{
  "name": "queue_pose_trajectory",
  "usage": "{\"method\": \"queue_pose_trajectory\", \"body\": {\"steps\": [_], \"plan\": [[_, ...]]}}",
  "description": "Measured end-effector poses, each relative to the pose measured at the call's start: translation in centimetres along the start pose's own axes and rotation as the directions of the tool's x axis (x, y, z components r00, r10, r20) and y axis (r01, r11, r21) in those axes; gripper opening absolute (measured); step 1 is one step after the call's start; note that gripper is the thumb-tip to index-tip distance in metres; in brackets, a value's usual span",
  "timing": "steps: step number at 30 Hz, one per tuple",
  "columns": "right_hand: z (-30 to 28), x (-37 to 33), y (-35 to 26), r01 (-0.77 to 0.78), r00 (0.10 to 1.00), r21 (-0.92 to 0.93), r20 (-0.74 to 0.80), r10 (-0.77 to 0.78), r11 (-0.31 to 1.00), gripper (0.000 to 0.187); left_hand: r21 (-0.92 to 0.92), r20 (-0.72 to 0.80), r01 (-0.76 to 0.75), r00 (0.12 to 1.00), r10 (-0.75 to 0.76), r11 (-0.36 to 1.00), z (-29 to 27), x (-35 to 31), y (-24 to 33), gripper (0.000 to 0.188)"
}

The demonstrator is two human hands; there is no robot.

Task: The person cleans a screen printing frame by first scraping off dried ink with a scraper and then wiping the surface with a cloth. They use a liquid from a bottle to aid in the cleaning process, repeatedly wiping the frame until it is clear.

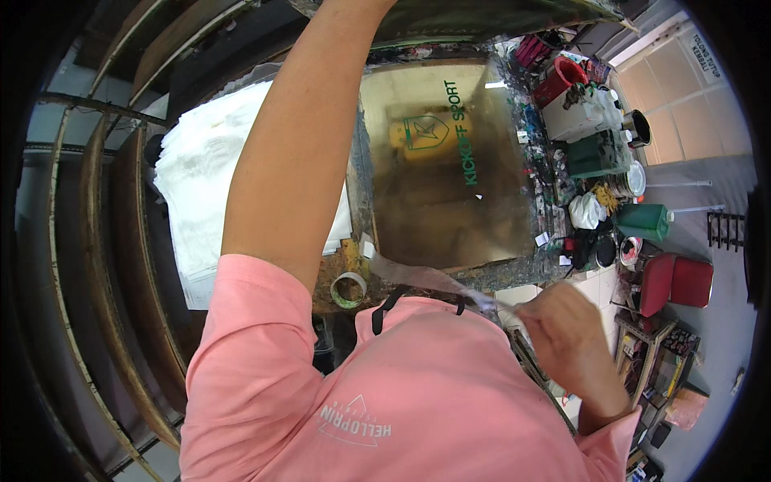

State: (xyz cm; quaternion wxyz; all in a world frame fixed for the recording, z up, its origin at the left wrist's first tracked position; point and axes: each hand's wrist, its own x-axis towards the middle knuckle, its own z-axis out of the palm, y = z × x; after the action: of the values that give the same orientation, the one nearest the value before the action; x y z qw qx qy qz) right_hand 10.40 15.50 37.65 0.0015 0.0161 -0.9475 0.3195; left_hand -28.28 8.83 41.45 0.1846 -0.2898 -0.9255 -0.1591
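Observation:
My right hand [562,329] is closed, in a pinch, on one end of a clear, tape-like strip [426,277] in front of my chest. The strip sags leftward to the table's near edge, where a small white piece [368,248] shows at its far end. My left arm [297,136] reaches forward across the table, and its hand lies beyond the top edge of the view. Near that unseen hand, a dark framed screen [498,24] is tilted up at the far side. Below it lies a glossy, brownish flat surface [450,225] with a green emblem and lettering.
A tape roll [348,278] rests at the table's near edge. White sheets [209,161] are stacked on the left, beside wooden racks [144,241]. Paint containers, including a red bucket [560,78] and a green jerrycan [645,222], crowd the right. A red chair [675,281] stands beyond.

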Motion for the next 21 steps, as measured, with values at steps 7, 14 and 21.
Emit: {"method": "queue_pose_trajectory", "body": {"steps": [7,14,21], "plan": [[-8.5,-4.6,1.0,-0.176,0.937,-0.355,-0.347,0.046,0.918,0.021,0.089,0.035,0.098,0.994,-0.101,0.991,0.4,0.0,1.4,0.091],[-13.8,-15.8,1.9,-0.672,0.659,-0.329,-0.674,0.333,0.663,0.016,-0.068,-0.047,-0.060,0.997,0.057,0.996,2.2,0.9,-0.3,0.072],[-16.7,-23.7,4.5,-0.804,0.461,-0.272,-0.847,0.265,0.530,0.015,0.110,-0.055,-0.076,0.995,0.082,0.991,6.3,4.2,-4.6,0.093]]}}
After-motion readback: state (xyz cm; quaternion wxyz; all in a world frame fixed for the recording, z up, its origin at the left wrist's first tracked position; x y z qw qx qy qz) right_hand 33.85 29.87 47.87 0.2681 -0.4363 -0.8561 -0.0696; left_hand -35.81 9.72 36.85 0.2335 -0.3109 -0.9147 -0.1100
